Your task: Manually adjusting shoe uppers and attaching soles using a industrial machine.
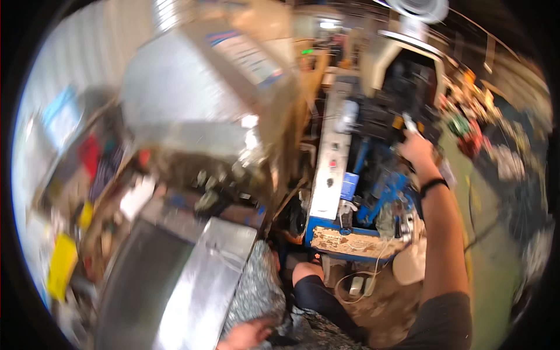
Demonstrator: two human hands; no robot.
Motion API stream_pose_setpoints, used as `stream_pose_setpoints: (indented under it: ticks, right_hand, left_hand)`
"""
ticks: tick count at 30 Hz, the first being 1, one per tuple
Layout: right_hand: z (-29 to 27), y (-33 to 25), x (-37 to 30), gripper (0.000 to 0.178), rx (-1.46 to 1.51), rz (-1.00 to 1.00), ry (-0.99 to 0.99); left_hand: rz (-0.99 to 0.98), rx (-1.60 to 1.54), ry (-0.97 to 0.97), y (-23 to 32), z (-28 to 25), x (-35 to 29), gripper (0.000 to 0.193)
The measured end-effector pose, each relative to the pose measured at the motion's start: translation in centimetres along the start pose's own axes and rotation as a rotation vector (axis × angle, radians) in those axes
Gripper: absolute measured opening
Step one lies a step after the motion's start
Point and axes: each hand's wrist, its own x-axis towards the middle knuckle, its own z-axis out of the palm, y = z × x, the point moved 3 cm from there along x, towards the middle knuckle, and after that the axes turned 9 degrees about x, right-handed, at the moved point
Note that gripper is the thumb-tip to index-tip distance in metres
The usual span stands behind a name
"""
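Observation:
Reaching far forward, my right hand (417, 149) is closed at a small whitish piece (410, 123), whose kind is too blurred to name. It is at the dark inner parts of a machine (388, 108) with a pale arched hood. Low in the view, my left hand (248, 335) lies over the grey patterned cloth (256, 291) on my lap, close to a shiny metal sheet surface (201, 280). Blur hides how its fingers are set.
A pale control panel (331, 163) with buttons runs along the machine's left side. Blue tools (382, 195) crowd the blue-framed tray below. A big sheet-metal housing (175, 76) stands at left. Cables (350, 300) cross the floor; a mixed heap (472, 122) lies at right.

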Motion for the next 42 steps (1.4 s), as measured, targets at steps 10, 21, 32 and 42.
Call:
stream_pose_setpoints:
  ticks: [10,21,32,42]
  right_hand:
    - [9.0,-7.0,-15.4,0.024,0.212,-1.332,0.303]
    - [28.2,-11.0,-45.1,0.026,0.505,-1.035,-0.790]
    - [25.3,-12.7,-45.3,0.023,0.442,-1.112,-0.845]
    - [20.8,-14.8,-45.3,0.019,0.889,-0.847,-0.887]
  left_hand:
    - [-1.202,0.530,0.869,-14.1,1.4,-30.0,0.038]
    - [-1.926,-0.719,1.942,-23.1,10.0,-52.0,0.081]
    - [-0.512,0.373,0.796,-7.5,-2.0,-25.2,0.066]
    - [-0.600,-0.077,0.336,-16.9,-1.1,-21.5,0.103]
